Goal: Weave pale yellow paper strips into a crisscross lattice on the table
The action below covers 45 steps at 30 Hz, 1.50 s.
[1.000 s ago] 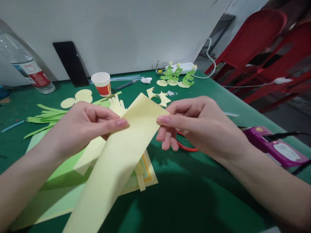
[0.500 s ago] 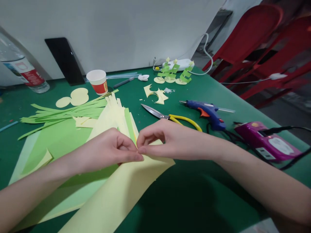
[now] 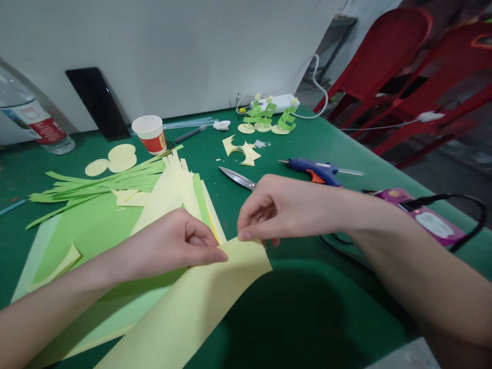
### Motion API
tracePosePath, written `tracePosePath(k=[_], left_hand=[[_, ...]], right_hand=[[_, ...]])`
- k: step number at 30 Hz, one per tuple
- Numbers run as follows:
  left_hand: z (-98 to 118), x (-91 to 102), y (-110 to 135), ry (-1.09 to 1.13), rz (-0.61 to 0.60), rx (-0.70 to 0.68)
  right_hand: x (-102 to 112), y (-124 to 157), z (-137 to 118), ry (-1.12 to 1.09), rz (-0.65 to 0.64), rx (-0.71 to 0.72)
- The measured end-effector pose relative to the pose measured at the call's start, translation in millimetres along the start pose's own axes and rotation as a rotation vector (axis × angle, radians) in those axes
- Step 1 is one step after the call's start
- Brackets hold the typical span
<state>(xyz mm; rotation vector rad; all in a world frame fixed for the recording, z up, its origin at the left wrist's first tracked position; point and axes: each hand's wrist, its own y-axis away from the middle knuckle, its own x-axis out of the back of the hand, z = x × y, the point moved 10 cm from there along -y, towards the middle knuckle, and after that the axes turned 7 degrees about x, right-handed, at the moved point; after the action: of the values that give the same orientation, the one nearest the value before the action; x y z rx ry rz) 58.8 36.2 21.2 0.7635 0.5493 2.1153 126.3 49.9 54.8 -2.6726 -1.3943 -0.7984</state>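
Both hands have a pinch grip going: left hand (image 3: 188, 240) has thumb and fingertips closed on the edge of a pale yellow paper strip (image 3: 196, 307), and right hand (image 3: 282, 207) nips the same strip close to its far corner, just beside the left. The strip hangs in front of the person, slanting past the sheet stack (image 3: 103, 220) and out of my sight at the near end.

I'd guess they're in the middle of working that far edge, folding or creasing by feel. If so, the next move wants the left pinch kept firm while the right lines up the corner, lightly, since thin paper probably kinks easily.

Headcount on the green table (image 3: 207, 154), for anyone keeping score: one strip in hand, three yellow discs (image 3: 97, 167) (two overlapping), three little green cut-outs (image 3: 267, 110) on round bases, one pair of scissors (image 3: 236, 178) half hidden by the right hand, one glue gun (image 3: 317, 170), one cup (image 3: 149, 136), one bottle (image 3: 42, 125), one phone (image 3: 98, 102). Green strips (image 3: 111, 182)? Loads, too tangled to count, sorry.
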Motion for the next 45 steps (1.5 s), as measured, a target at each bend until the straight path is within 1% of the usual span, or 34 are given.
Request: tracePosePath(k=[3,5,6,8,9,10,11,12,13,15,16,18,21,24,29,32,34,37,38,40,43,44,45], left_hand=[[3,-0.2,-2,0.030,-0.013,-0.005],[2,-1.6,-3,0.040,-0.027,-0.005],[1,-1.9,-3,0.040,-0.030,-0.005],[-2,-1.3,-3,0.034,-0.021,-0.002],[-3,-0.7,-3,0.032,-0.014,0.001],[-3,-0.2,-3,0.032,-0.007,0.003],[-2,-0.2,-3,0.034,-0.006,0.005],[-1,-0.3,-4,0.038,-0.006,0.004],[1,-0.7,-4,0.041,-0.008,-0.001],[5,-2.4,-5,0.042,-0.020,-0.017],[6,-3.6,-6,0.039,-0.027,-0.025],[7,-7.0,-7,0.035,-0.050,-0.036],[3,-11.1,-7,0.030,-0.087,-0.019],[-5,-9.6,-6,-0.001,-0.101,0.012],[-23,1.9,-1,-0.033,-0.127,0.058],[-36,10.7,2,-0.059,-0.147,0.081],[-44,17.3,4,-0.082,-0.139,0.091],[-55,25.4,7,-0.113,-0.110,0.105],[-59,25.8,8,-0.119,-0.120,0.115],[-65,22.8,13,-0.121,-0.194,0.155],[-71,15.7,30,-0.161,-0.417,0.230],[-70,15.4,37,-0.202,-0.493,0.244],[-69,17.9,42,-0.267,-0.545,0.247]], right_hand=[[11,8,6,0.037,-0.017,-0.054],[27,16,10,0.106,0.027,-0.081],[38,20,11,0.139,0.084,-0.082],[61,27,8,0.197,0.249,-0.046],[68,30,5,0.212,0.316,-0.014],[68,29,2,0.220,0.333,0.016],[60,26,2,0.212,0.294,0.038],[48,21,1,0.196,0.226,0.062],[31,15,1,0.173,0.132,0.084],[9,7,3,0.136,0.035,0.115],[3,5,5,0.122,0.021,0.121],[-1,5,10,0.095,0.033,0.116],[6,14,21,0.036,0.049,0.066],[21,30,36,-0.007,0.079,0.000],[56,55,61,0.000,0.208,-0.065],[66,66,75,-0.018,0.248,-0.118],[72,73,81,-0.021,0.288,-0.140],[87,85,90,0.016,0.380,-0.138],[92,89,94,0.033,0.385,-0.133],[98,95,101,0.073,0.352,-0.129],[104,99,104,0.136,0.320,-0.108],[104,98,103,0.141,0.314,-0.107],[101,95,101,0.141,0.304,-0.110]])
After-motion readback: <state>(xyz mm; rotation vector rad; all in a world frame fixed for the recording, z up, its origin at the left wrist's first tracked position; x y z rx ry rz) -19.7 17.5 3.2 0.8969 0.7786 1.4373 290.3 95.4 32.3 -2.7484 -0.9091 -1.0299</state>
